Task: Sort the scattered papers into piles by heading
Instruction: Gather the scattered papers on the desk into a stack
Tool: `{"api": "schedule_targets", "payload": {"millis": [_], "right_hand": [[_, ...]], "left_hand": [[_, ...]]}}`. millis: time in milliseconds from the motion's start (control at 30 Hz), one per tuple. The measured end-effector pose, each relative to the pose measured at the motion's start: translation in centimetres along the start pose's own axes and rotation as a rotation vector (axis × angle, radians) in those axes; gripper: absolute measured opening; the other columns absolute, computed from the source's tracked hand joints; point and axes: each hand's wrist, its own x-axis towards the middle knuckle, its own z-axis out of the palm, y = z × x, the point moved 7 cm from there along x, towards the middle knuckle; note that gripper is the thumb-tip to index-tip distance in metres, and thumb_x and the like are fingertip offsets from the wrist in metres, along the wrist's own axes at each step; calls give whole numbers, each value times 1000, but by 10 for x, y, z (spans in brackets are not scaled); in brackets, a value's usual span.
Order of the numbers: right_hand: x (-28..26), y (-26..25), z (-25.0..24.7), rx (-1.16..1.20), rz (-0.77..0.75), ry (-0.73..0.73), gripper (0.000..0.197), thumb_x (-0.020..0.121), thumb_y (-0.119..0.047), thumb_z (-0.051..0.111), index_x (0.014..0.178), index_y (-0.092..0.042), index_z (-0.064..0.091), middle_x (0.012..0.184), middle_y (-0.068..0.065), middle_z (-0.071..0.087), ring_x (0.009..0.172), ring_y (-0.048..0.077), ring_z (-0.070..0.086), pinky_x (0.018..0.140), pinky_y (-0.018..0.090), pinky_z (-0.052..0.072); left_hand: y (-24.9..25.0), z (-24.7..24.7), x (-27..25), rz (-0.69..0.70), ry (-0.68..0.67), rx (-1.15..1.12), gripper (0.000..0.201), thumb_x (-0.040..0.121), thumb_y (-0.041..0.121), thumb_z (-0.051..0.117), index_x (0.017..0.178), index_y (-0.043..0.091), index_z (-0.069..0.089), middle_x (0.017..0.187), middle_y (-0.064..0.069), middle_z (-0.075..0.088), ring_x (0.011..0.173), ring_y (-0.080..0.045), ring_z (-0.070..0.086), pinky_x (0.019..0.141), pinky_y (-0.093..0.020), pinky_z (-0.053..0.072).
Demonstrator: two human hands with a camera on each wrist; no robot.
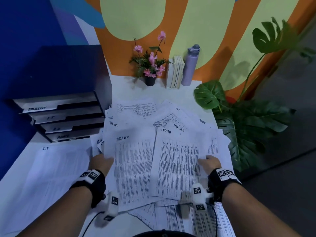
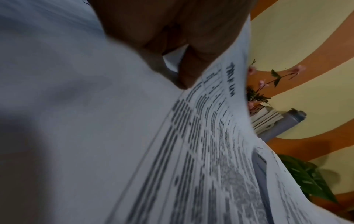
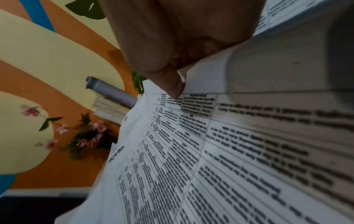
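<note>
Printed sheets with handwritten headings lie scattered over the white table (image 1: 119,86). My left hand (image 1: 100,162) pinches the left edge of a sheet headed TASK LIST (image 1: 133,168); in the left wrist view the thumb (image 2: 191,72) presses on that sheet (image 2: 210,136). My right hand (image 1: 211,162) pinches the right edge of a sheet headed ADMIN (image 1: 177,165); the right wrist view shows the thumb (image 3: 170,81) on it (image 3: 191,159). A separate pile headed I.T (image 1: 56,170) lies at the left. More sheets headed HR, ADMIN and TASK LIST lie beyond.
A black tray stack (image 1: 63,120) with slots labelled TASK LIST, I.T, HR and ADMIN stands at the left. At the back stand a flower pot (image 1: 150,80), books (image 1: 176,74) and a purple bottle (image 1: 190,65). A large leafy plant (image 1: 248,124) crowds the table's right edge.
</note>
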Motion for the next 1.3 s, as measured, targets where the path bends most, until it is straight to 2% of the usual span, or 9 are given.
{"api": "schedule_targets", "payload": {"millis": [100,267,433,567,700,833,967,1167,1300], "right_hand": [[-13,-24,-9,-4,-111,197,30,85,-19,58,112,-8,63,104,12,63,104,29,57,83,31,46],[-39,-76,-50,138,-416,433,4,94,-16,53,92,-14,55,69,6,51,62,25,45,53,23,36],[-53,-97,-88,331,-546,524,7,94,-12,52,93,-16,57,69,-1,55,57,10,48,52,17,41],[-18,-59,-100,318,-394,418,11,90,-19,56,90,-8,61,89,18,68,73,22,59,73,42,54],[3,5,-94,148,-158,259,18,91,-13,59,101,1,66,101,22,68,88,30,64,82,38,50],[0,68,-90,-127,50,256,24,88,-19,56,99,0,66,104,25,66,91,39,63,77,31,45],[-16,84,-76,-220,63,247,26,90,-15,53,104,4,64,102,27,63,84,39,60,73,34,48],[-31,67,-53,-250,26,220,30,91,0,42,119,7,52,116,28,47,90,38,51,82,36,42],[-38,64,-39,-222,6,168,44,88,5,38,131,1,46,125,28,47,107,37,50,94,34,40]], "left_hand": [[2,-4,-11,53,77,-62,24,91,24,61,82,3,65,80,-12,64,81,-32,63,70,-30,47],[68,-43,-35,462,387,-78,17,89,9,62,81,-5,67,87,-13,60,77,-27,58,70,-24,39],[140,-92,-67,788,573,-88,16,85,-9,55,94,-2,66,99,-19,57,86,-25,53,74,-25,40],[173,-125,-96,1041,723,-138,9,86,-8,56,88,-2,63,87,-16,58,83,-22,49,72,-18,33],[159,-122,-78,643,548,-560,19,90,11,56,108,16,51,99,4,56,90,-18,55,77,-26,45],[121,-54,-60,380,220,-498,60,88,5,62,138,17,33,127,-2,54,108,-20,55,87,-25,46],[64,28,-61,119,-131,-241,63,89,11,62,144,14,31,137,-11,51,119,-31,53,102,-38,43],[40,98,-87,-38,-439,88,58,103,22,38,152,9,10,155,-15,27,136,-31,38,102,-29,36],[51,122,-97,9,-585,138,56,104,25,33,151,4,12,143,-11,37,118,-23,51,88,-23,33]]}}
